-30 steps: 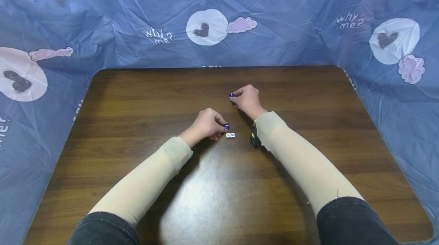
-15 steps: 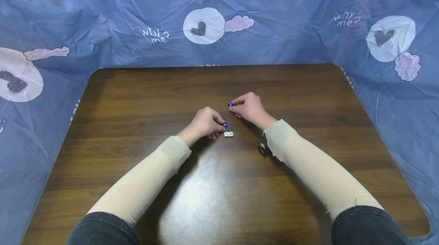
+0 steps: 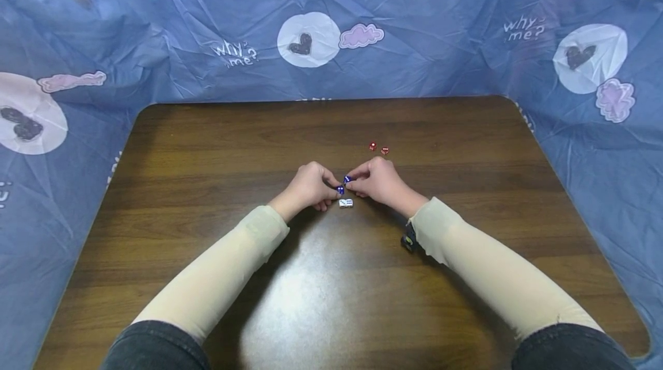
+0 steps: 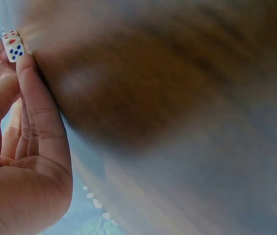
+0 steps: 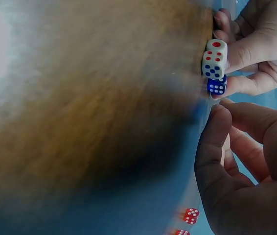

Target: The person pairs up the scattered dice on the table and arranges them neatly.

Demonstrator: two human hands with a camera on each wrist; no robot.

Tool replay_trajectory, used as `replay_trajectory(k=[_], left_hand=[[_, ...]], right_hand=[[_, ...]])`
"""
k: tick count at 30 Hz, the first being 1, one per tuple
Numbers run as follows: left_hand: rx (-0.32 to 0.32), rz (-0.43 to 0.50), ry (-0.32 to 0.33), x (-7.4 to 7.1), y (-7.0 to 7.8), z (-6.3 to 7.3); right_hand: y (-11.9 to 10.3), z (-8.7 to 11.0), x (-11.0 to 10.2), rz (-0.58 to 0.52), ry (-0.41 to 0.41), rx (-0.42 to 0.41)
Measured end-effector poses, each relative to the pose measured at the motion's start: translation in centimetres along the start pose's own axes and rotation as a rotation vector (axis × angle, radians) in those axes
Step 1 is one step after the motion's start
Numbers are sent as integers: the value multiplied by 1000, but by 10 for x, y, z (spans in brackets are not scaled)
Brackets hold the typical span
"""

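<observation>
My left hand pinches a blue die between thumb and index finger at the middle of the table. Just beyond it, my right hand holds a second blue die in its fingertips, tilted, close to the first. Two white dice sit side by side on the near side of the left hand's die. In the right wrist view the left hand's blue die shows beside the white dice, while the right fingers hide their own die. The left wrist view shows the white dice past the left fingertips.
Two red dice, one left of the other, lie on the brown wooden table behind the right hand. A blue printed cloth hangs around the table's back and sides.
The right hand has come toward me with its blue die, up to the left hand's die. The red dice it covered now show. The left hand has stayed in place.
</observation>
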State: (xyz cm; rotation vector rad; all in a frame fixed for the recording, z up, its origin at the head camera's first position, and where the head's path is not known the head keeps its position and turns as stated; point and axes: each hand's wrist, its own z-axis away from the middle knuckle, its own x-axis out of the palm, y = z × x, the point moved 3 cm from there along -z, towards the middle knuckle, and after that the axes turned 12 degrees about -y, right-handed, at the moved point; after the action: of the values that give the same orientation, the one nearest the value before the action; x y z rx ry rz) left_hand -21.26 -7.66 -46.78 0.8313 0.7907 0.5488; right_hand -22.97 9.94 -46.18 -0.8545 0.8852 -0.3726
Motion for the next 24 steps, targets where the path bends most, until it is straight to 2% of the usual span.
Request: replay_trajectory(k=[7,24], left_hand=[[-6,-3,11,1,0,0],[12,-5,6,1,1,0]], right_hand=[[4,4,3,47,-30,2],[2,3,6,154,-64,-72]])
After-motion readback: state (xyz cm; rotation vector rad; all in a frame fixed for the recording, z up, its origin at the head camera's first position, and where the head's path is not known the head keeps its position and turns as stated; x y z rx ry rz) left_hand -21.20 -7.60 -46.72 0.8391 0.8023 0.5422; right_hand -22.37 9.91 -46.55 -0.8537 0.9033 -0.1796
